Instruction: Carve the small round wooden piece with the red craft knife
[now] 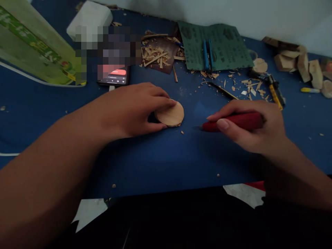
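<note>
A thin, round wooden disc (173, 116) with a slightly rough edge lies flat on the blue table (155, 166). My left hand (135, 107) is closed on its left side, thumb at the near edge and fingers over the far edge. In my right hand (261, 128) is a carving knife (238, 121) with a thick red handle. Its short blade is blurred and points left toward the disc, apart from it. One small wood chip (182, 132) rests just in front of the disc.
Wood shavings (158, 57) and green sandpaper (220, 48) lie at the back, with a blue tool (207, 55) on the sandpaper. A lit phone (114, 77) and a green bag (38, 48) are at left. Carved wood blocks (303, 64) and a yellow-black cutter (275, 91) sit at right.
</note>
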Available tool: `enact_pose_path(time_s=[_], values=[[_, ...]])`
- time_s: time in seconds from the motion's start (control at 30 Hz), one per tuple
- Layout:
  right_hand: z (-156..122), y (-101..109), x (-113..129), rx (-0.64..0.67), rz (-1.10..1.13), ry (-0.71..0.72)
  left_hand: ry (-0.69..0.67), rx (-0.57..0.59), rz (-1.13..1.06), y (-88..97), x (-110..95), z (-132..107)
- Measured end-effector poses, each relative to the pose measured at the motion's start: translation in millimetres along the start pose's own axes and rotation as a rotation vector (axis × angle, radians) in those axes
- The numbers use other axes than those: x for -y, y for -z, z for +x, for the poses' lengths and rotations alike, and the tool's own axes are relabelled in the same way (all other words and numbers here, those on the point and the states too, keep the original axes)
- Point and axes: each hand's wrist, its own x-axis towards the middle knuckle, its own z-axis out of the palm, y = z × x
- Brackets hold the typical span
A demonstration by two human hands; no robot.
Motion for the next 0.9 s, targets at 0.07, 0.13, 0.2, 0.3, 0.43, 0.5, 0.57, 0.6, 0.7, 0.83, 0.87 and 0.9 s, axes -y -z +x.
enact_pose_path(time_s=[0.07, 0.13, 0.2, 0.3, 0.43, 0.5, 0.57, 0.6, 0.7, 0.83, 0.87, 0.9], values=[[-1.0, -5.5, -1.3, 0.028, 0.005, 0.023, 0.021, -0.014, 0.027, 1.6, -1.4, -0.7], [-1.1, -9.4, -1.7, 0.053, 0.001, 0.029, 0.027, -0.028, 0.032, 1.8, -2.1, -1.3], [-0.3, -12.0, -1.2, 0.068, -0.006, 0.021, 0.023, -0.03, 0.027, 0.9, -1.7, -1.7], [1.7, -14.5, -0.6, 0.1, -0.02, 0.004, 0.008, -0.026, 0.016, -0.8, -0.4, -1.9], [4.1, -17.4, -1.4, 0.125, -0.018, -0.006, 0.01, -0.016, 0.014, -0.8, -1.0, -1.6], [4.7, -18.6, -1.7, 0.128, -0.021, -0.012, 0.018, -0.015, 0.026, 1.1, -3.1, -1.2], [5.0, -19.2, -1.5, 0.137, -0.024, -0.022, 0.041, 0.004, 0.038, 3.7, -5.8, -0.7], [5.0, -19.2, -1.2, 0.141, -0.025, -0.025, 0.053, 0.008, 0.041, 4.9, -7.0, -0.4], [4.8, -18.4, -0.2, 0.143, -0.033, -0.028, 0.071, 0.015, 0.042, 7.1, -9.6, 0.2], [4.8, -17.4, -0.6, 0.135, -0.044, -0.025, 0.059, 0.025, 0.052, 6.8, -10.2, -0.3], [4.8, -17.5, -0.9, 0.134, -0.038, -0.024, 0.053, 0.017, 0.054, 6.5, -9.9, -0.6], [4.7, -17.7, -1.2, 0.134, -0.031, -0.024, 0.05, 0.012, 0.054, 6.2, -9.6, -0.9]])
